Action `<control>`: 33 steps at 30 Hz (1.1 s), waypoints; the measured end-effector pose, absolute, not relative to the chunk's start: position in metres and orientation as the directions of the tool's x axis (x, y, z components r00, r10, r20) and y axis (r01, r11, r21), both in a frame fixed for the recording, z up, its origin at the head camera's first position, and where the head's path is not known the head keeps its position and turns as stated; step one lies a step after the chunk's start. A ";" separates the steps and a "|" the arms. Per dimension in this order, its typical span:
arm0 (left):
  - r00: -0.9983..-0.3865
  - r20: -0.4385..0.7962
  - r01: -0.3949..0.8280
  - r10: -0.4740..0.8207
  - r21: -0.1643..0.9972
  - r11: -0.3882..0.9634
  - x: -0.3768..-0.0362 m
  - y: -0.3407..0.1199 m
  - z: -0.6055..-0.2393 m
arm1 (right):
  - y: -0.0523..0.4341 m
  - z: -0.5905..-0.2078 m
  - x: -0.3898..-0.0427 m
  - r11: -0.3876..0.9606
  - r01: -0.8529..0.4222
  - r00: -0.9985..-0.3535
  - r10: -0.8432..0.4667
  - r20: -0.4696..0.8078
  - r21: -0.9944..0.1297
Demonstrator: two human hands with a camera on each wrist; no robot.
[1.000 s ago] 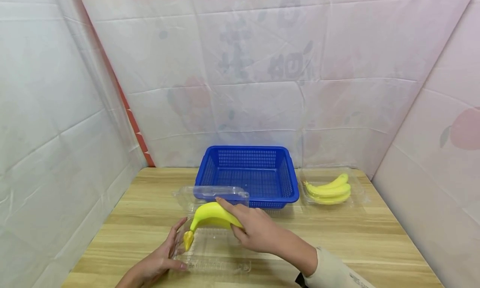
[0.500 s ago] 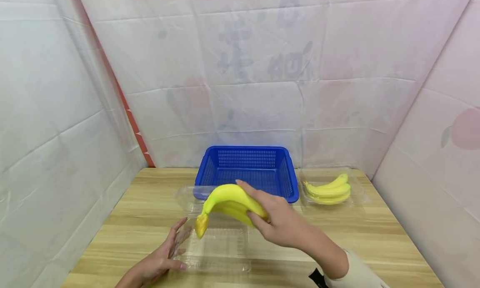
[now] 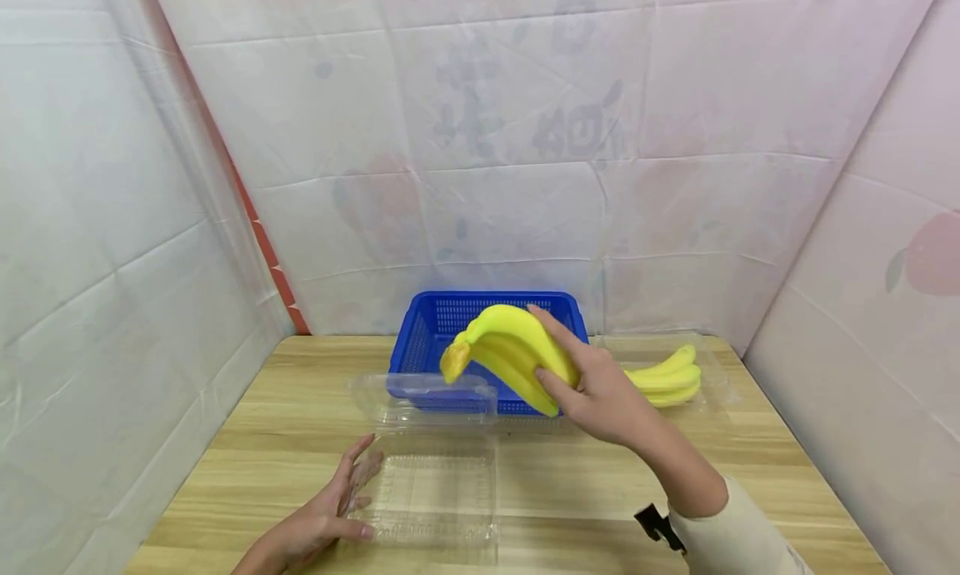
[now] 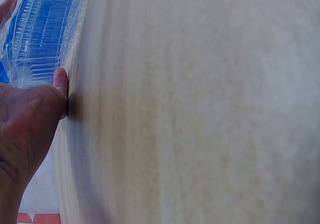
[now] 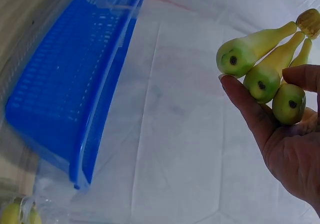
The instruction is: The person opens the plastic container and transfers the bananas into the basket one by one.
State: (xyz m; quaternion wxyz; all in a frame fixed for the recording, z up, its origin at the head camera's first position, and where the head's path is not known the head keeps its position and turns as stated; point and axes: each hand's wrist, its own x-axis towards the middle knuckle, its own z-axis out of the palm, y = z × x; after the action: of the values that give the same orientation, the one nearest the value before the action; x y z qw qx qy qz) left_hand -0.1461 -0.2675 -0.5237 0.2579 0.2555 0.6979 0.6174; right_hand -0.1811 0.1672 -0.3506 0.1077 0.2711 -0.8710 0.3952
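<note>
Wooden table (image 3: 675, 475), w/ pale plastic sheeting on the walls behind & to both sides. Right hand (image 3: 600, 396) is raised above the table, fingers curled round a bunch of bananas (image 3: 513, 350). Bunch hangs in the air over the front rim of the blue basket (image 3: 431, 342), apart from it. Long axis runs slantwise in the head view: stem end (image 3: 453, 360) up & to the left, toward the basket's middle, blossom ends down-right inside the grip. Right wrist view shows three green-tipped ends (image 5: 262, 77) poking out past the fingers (image 5: 247, 107), thumb on the other side. So the basket lies just beyond & below the fruit, right hand far nearer to it than the left.

Left hand (image 3: 322, 517) lies flat, fingers straight, on the left edge of an open clear plastic box (image 3: 438, 492) at the near side, holding nothing. A second banana bunch (image 3: 671, 379) sits in another clear box right of the basket.
</note>
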 end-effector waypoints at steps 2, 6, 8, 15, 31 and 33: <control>-0.732 -0.021 0.042 0.681 0.996 0.077 -0.146 -0.267 -0.524 | 0.171 -0.352 -0.190 0.556 -0.519 -0.855 -0.355 0.378 -0.650; -0.733 -0.015 0.023 0.680 0.999 0.047 -0.145 -0.267 -0.525 | 0.177 -0.360 -0.217 0.608 -0.451 -0.892 -0.295 0.342 -0.653; -0.740 -0.035 0.015 0.672 0.998 0.068 -0.144 -0.267 -0.524 | 0.178 -0.366 -0.231 0.647 -0.415 -0.909 -0.261 0.325 -0.640; -0.788 -0.127 -0.008 0.602 0.981 0.196 -0.143 -0.263 -0.516 | 0.171 -0.389 -0.276 0.757 -0.277 -0.959 -0.184 0.214 -0.591; -0.840 -0.135 0.017 0.525 0.961 0.276 -0.142 -0.257 -0.515 | 0.156 -0.426 -0.313 0.910 -0.118 -0.993 -0.106 0.052 -0.397; -0.842 -0.135 0.016 0.523 0.962 0.274 -0.141 -0.256 -0.515 | 0.155 -0.428 -0.316 0.920 -0.110 -0.994 -0.099 0.050 -0.376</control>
State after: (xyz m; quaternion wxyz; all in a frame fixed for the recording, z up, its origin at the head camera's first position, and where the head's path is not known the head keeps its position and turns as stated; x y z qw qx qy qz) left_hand -0.1409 -0.2564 -0.5154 0.2200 0.1755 0.7671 0.5766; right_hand -0.3156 0.1554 -0.4284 0.0148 0.0533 -0.9797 0.1928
